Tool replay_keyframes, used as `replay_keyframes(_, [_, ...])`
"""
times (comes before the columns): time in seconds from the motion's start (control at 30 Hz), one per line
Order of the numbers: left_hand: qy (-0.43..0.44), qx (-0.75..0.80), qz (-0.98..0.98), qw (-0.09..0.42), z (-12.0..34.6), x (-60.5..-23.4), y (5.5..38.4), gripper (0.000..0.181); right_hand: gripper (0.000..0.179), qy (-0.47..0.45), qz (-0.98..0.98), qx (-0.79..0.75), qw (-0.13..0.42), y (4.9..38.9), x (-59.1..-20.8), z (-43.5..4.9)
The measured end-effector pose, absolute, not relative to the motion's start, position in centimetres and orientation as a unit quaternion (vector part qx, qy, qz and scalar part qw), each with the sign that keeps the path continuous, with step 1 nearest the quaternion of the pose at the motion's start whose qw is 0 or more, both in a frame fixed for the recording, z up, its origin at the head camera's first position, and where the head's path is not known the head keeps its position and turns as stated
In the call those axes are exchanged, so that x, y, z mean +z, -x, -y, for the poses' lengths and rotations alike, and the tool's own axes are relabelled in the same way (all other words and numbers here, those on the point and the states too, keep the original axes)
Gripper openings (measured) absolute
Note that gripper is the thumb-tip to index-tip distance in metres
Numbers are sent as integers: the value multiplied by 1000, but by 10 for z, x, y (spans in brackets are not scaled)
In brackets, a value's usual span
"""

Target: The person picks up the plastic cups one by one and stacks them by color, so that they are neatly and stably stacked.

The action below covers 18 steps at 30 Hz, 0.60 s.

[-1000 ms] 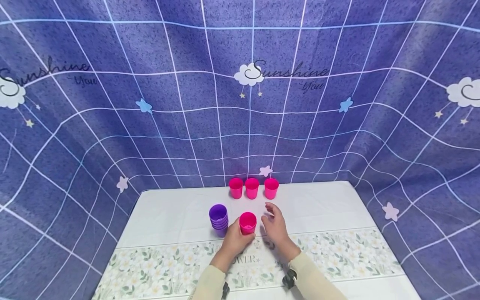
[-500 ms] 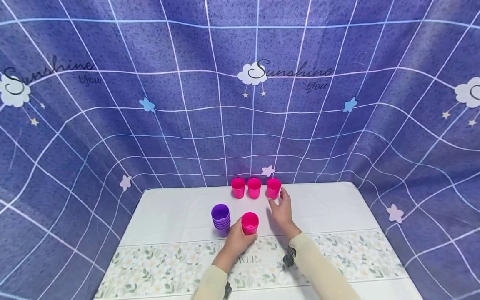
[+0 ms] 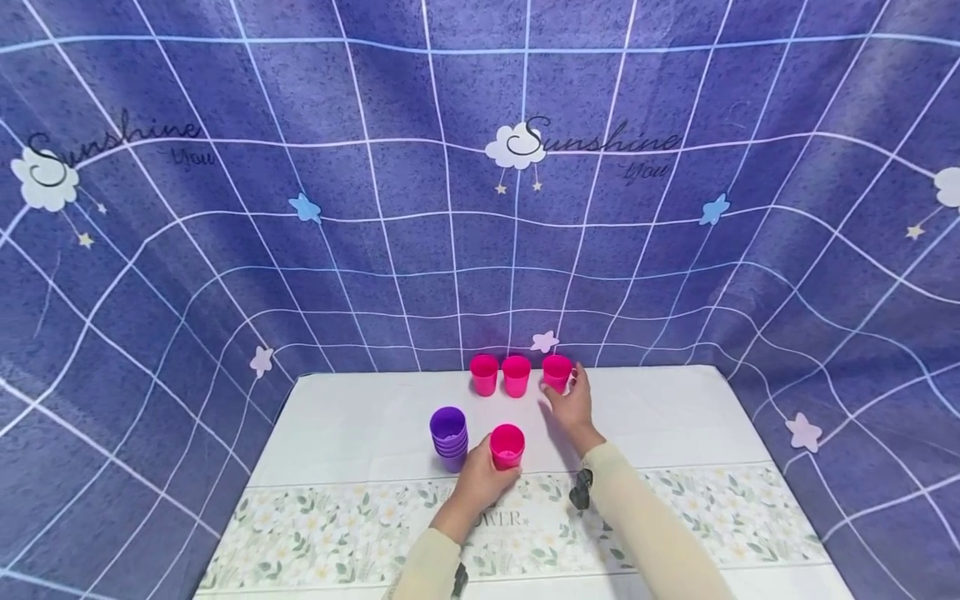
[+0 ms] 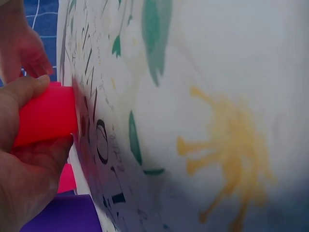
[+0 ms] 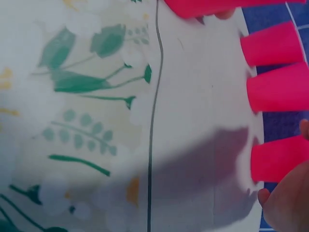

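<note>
My left hand (image 3: 480, 483) grips an upright pink cup (image 3: 507, 446) near the middle of the table. In the left wrist view, thumb and fingers wrap round this pink cup (image 4: 48, 116) from both sides. Farther back, my right hand (image 3: 573, 412) holds the rightmost pink cup (image 3: 556, 372) of the back row, its thumb in front and fingers on the right side. The right wrist view has that pink cup (image 5: 275, 159) still standing at the cloth, between thumb and a fingertip. Just left of my left hand stands a nested stack of purple cups (image 3: 450, 437).
Two more pink cups, a left one (image 3: 484, 375) and a middle one (image 3: 516, 377), stand along the table's back edge. A white cloth with a floral band (image 3: 337, 533) covers the table (image 3: 360, 425). A blue gridded curtain (image 3: 420, 250) encloses the back and sides.
My right hand has reached forward from beside the left hand's cup to the rightmost back cup and closed round it. My left hand keeps its hold; the whole view shifts slightly.
</note>
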State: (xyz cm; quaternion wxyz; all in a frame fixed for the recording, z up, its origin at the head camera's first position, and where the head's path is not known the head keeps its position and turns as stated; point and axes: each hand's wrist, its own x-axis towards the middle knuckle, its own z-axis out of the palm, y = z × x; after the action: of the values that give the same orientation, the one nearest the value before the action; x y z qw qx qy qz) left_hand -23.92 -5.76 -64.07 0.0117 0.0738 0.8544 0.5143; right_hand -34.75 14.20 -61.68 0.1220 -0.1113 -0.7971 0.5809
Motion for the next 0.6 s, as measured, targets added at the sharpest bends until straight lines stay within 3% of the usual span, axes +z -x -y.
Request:
replay_keyframes(0.27, [-77,503,-860,22,60,-642,239,66,98,120,802,580,79,365,-622,-151])
replay_keyframes(0.6, [-86,504,-859,22,62,-646,244,67,69,123,801,578,99,366,-620,-146])
